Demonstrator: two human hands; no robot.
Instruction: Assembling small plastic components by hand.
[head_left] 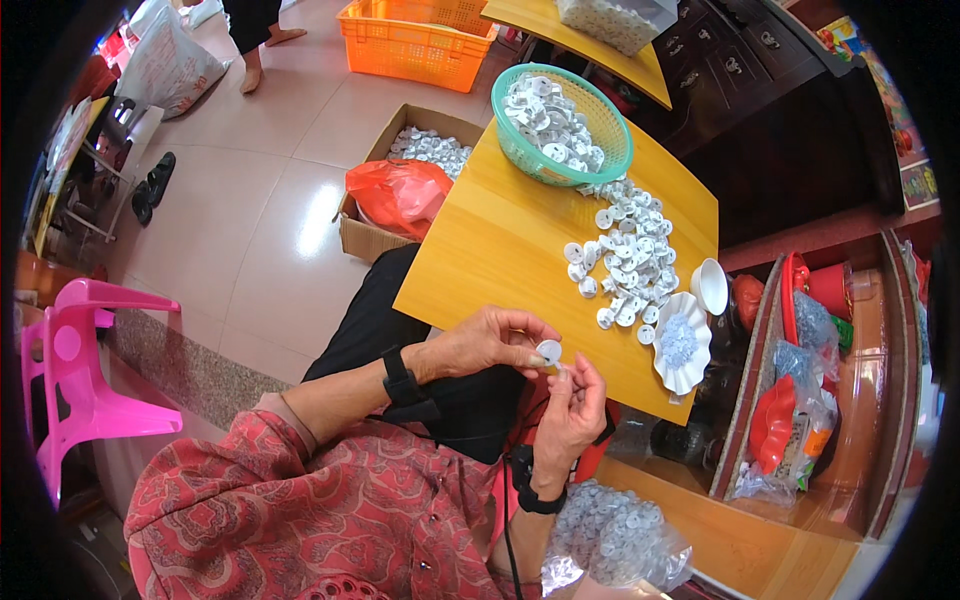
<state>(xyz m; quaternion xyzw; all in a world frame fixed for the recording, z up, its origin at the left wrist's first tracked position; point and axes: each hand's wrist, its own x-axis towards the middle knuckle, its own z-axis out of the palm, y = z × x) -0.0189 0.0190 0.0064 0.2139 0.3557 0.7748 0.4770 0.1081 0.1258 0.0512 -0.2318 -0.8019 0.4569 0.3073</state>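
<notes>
Currently the person's left hand grips a white round piece between thumb and fingers, just over the near edge of the yellow tabletop. The right hand is raised close beside it, thumb and fingertips drawn together at the lower right of that piece; whether they pinch something tiny cannot be told.

To the right on the tabletop spreads a loose pile of white pieces, running from the near right up to a green basket at the far end, itself heaped with similar ones. Right of the pile, near the edge, sits a white scalloped dish holding pale blue bits, with a white cup just beyond it. Left of the tabletop, on the floor, a cardboard box contains more white pieces and a red plastic bag. Farther off stands an orange crate.
</notes>
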